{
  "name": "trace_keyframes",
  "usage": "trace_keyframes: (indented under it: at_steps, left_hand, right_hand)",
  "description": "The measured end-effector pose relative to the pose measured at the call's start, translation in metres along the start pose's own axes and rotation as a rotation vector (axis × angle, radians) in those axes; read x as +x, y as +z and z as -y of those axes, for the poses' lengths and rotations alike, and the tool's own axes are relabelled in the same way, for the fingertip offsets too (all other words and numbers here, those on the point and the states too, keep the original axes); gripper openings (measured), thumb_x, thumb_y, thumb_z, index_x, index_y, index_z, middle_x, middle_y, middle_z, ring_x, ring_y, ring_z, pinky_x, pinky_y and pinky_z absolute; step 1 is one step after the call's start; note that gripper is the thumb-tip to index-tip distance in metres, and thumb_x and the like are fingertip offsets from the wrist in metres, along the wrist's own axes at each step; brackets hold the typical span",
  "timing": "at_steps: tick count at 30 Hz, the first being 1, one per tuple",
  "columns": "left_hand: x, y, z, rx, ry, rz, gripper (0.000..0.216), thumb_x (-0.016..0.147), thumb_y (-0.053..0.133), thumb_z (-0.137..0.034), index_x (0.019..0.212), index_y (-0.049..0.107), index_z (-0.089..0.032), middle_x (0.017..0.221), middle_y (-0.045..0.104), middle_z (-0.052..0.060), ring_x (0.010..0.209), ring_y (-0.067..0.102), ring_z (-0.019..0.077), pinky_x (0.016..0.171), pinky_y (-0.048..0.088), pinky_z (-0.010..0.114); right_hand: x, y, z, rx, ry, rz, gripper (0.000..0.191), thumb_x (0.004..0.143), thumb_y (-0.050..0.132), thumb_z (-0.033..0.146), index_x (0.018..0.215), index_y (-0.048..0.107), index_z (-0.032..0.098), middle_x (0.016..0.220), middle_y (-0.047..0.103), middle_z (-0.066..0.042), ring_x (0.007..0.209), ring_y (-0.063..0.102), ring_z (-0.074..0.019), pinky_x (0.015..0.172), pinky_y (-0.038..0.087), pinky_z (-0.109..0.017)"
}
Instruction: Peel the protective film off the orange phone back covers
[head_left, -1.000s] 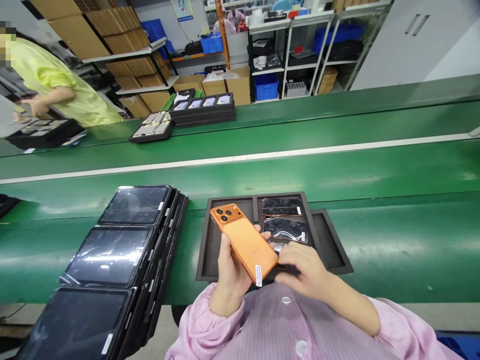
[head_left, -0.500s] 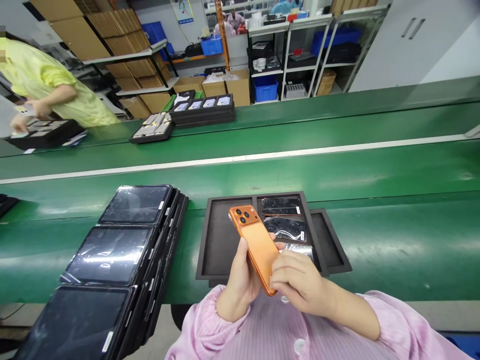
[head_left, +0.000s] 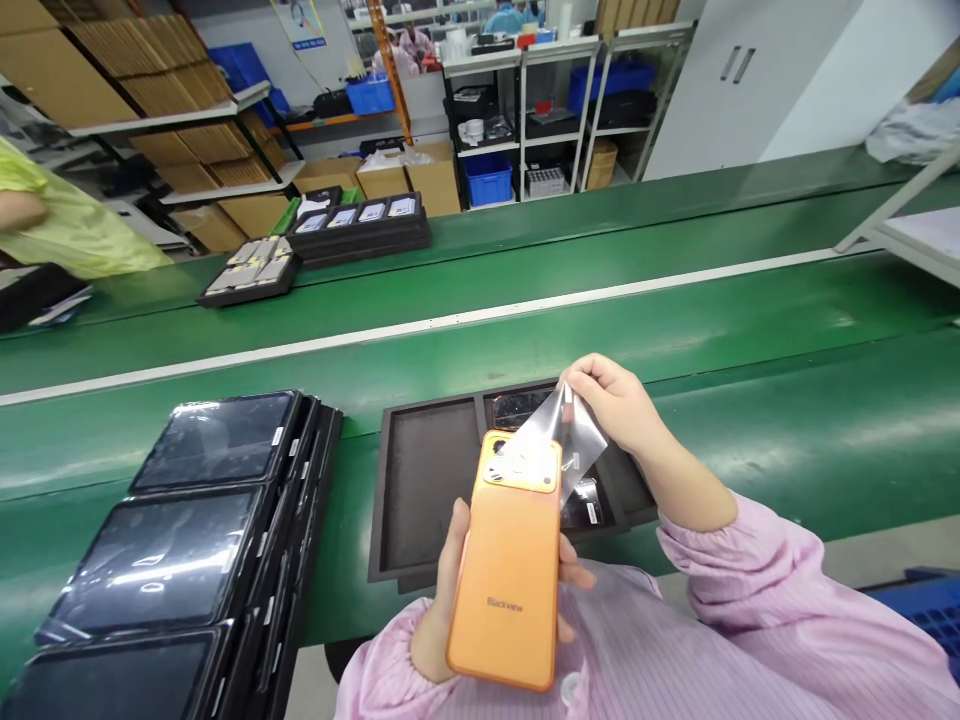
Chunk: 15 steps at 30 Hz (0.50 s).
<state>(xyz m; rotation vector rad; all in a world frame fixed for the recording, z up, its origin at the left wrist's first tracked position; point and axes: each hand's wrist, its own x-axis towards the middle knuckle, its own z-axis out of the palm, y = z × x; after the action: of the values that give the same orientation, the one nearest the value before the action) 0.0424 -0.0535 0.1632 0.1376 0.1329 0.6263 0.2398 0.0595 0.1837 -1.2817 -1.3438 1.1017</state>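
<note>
An orange smartphone (head_left: 510, 570) rests in my left hand (head_left: 442, 600), its back with the camera block turned up toward me. My left fingers wrap round both long sides of it. A clear plastic film (head_left: 577, 440) stretches up from the camera end of the phone. My right hand (head_left: 615, 400) pinches the film's upper corner, above and right of the phone. Beneath both hands lies a black tray (head_left: 427, 480) with compartments. One phone (head_left: 517, 408) shows in its right part, and another phone (head_left: 585, 505) is partly covered by the film.
Stacked trays of tablets (head_left: 187, 540) stand at my left on the green bench (head_left: 712, 420). Across the bench are a black tray of phones (head_left: 360, 225) and a smaller tray of grey items (head_left: 251, 270). A person in yellow (head_left: 67, 220) stands far left. A white stand (head_left: 915, 230) rises at right.
The phone has turned more upright and nearer to me. My right hand has moved from its lower end up past the camera end, drawing the clear film up. The view has shifted right.
</note>
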Motion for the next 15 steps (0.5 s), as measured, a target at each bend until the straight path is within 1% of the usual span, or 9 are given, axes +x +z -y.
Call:
trace_keyframes:
  at_steps: [2, 4, 7, 9, 11, 15]
  left_hand:
    - [-0.001, -0.002, -0.002, -0.023, -0.006, 0.022, 0.078, 0.073, 0.048, -0.071, 0.117, 0.058, -0.007, 0.106, 0.064, 0.015, 0.102, 0.060, 0.0305, 0.069, 0.055, 0.035]
    - [-0.002, -0.004, -0.003, -0.013, -0.031, 0.005, 0.080, 0.072, 0.048, -0.073, 0.118, 0.057, -0.008, 0.106, 0.063, 0.014, 0.100, 0.061, 0.0304, 0.071, 0.054, 0.036]
    - [-0.004, -0.008, -0.003, 0.030, -0.066, -0.038, 0.084, 0.067, 0.047, -0.078, 0.116, 0.058, -0.010, 0.103, 0.063, 0.014, 0.093, 0.063, 0.0310, 0.077, 0.050, 0.042]
    - [-0.003, -0.009, -0.002, 0.039, -0.067, -0.034, 0.086, 0.065, 0.046, -0.081, 0.113, 0.060, -0.010, 0.102, 0.063, 0.016, 0.089, 0.063, 0.0312, 0.079, 0.048, 0.046]
    - [-0.003, -0.008, -0.001, 0.051, -0.049, -0.026, 0.087, 0.066, 0.044, -0.081, 0.111, 0.061, -0.009, 0.102, 0.064, 0.017, 0.090, 0.062, 0.0311, 0.075, 0.049, 0.044]
    - [-0.004, -0.004, 0.001, 0.093, -0.016, -0.071, 0.085, 0.070, 0.041, -0.080, 0.109, 0.062, -0.007, 0.105, 0.063, 0.017, 0.098, 0.059, 0.0304, 0.068, 0.051, 0.037]
  right_hand:
    - [0.003, -0.002, 0.002, 0.071, 0.016, 0.016, 0.021, 0.079, 0.055, 0.040, 0.073, 0.053, 0.021, 0.050, 0.054, 0.005, 0.048, 0.052, -0.0127, 0.049, 0.040, -0.025]
    - [0.004, -0.003, 0.005, 0.145, 0.030, 0.036, 0.024, 0.077, 0.058, 0.043, 0.071, 0.051, 0.021, 0.048, 0.055, 0.005, 0.044, 0.053, -0.0122, 0.046, 0.041, -0.024]
    - [0.004, -0.003, 0.009, 0.250, 0.060, 0.080, 0.030, 0.074, 0.061, 0.047, 0.071, 0.047, 0.020, 0.048, 0.056, 0.006, 0.038, 0.054, -0.0116, 0.039, 0.041, -0.022]
    - [0.003, -0.003, 0.012, 0.292, 0.064, 0.106, 0.034, 0.073, 0.063, 0.049, 0.071, 0.046, 0.020, 0.050, 0.058, 0.006, 0.036, 0.054, -0.0108, 0.036, 0.041, -0.020]
    - [0.002, -0.003, 0.015, 0.320, 0.059, 0.129, 0.035, 0.074, 0.063, 0.050, 0.072, 0.046, 0.020, 0.054, 0.060, 0.005, 0.034, 0.054, -0.0099, 0.034, 0.041, -0.019]
    - [-0.004, -0.004, 0.020, 0.361, 0.065, 0.154, 0.035, 0.075, 0.063, 0.050, 0.075, 0.045, 0.020, 0.059, 0.063, 0.004, 0.031, 0.053, -0.0095, 0.030, 0.039, -0.019]
